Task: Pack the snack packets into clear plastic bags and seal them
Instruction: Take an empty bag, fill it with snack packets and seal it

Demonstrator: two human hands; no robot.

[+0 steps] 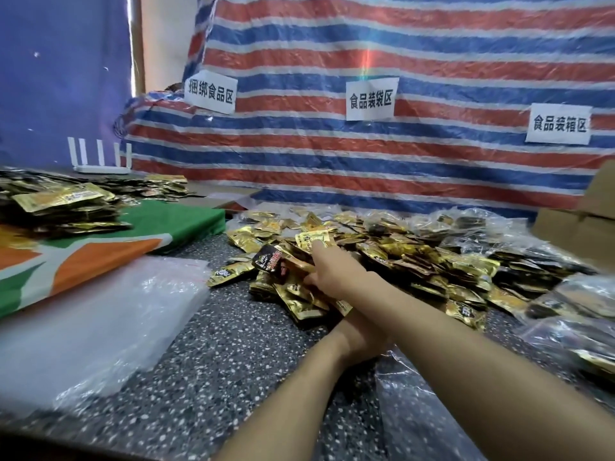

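A big heap of gold and black snack packets lies on the speckled table. My right hand reaches across into the heap's left edge, its thumb and fingers pinching packets there, one finger stretched toward a gold packet. My left hand sits under my right forearm, partly hidden, and grips a bundle of packets from below. A clear plastic bag lies flat on the table beneath both arms.
A stack of empty clear bags lies at the left, next to a green and orange cloth bearing more packets. Filled clear bags and cardboard boxes are at the right. A striped tarp with paper signs closes the back.
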